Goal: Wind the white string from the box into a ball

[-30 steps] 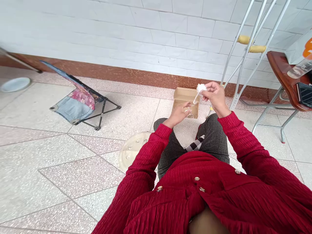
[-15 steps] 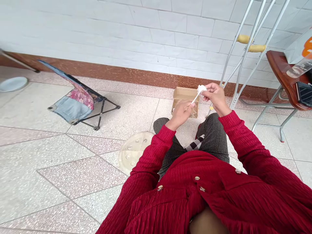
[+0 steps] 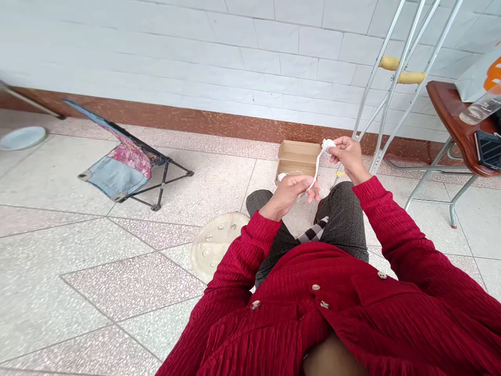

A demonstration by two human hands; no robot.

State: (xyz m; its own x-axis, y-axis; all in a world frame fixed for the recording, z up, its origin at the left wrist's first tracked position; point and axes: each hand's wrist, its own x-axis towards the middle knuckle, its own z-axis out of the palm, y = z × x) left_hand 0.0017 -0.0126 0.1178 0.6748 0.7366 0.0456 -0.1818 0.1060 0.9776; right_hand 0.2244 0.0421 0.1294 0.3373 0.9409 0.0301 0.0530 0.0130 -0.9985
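My right hand (image 3: 347, 153) pinches a small white bundle (image 3: 327, 145) between thumb and fingertips; whether it is wound cord or soft cloth I cannot tell. From it a white cord (image 3: 317, 166) hangs in a slight curve down to my left hand (image 3: 290, 193). The thumb and a finger of that hand close on the cord, while its other fingertips reach out to the right. Just beyond my hands, an open cardboard box (image 3: 299, 151) stands on the floor. Inside the box are a white piece (image 3: 282, 176) and some thin cord, partly covered by my left hand.
Crutches (image 3: 385, 99) with yellow grips lean on the tiled wall at the right. Beside them is a brown-topped stool (image 3: 440, 102) bearing a bottle and a bag. A folding chair (image 3: 121, 169) stands left, and a round beige cover (image 3: 201, 250) lies by my knee.
My left hand has moved down and nearer to me, and its fingers have spread. The cord between my hands is longer and slacker. The right hand has barely shifted.
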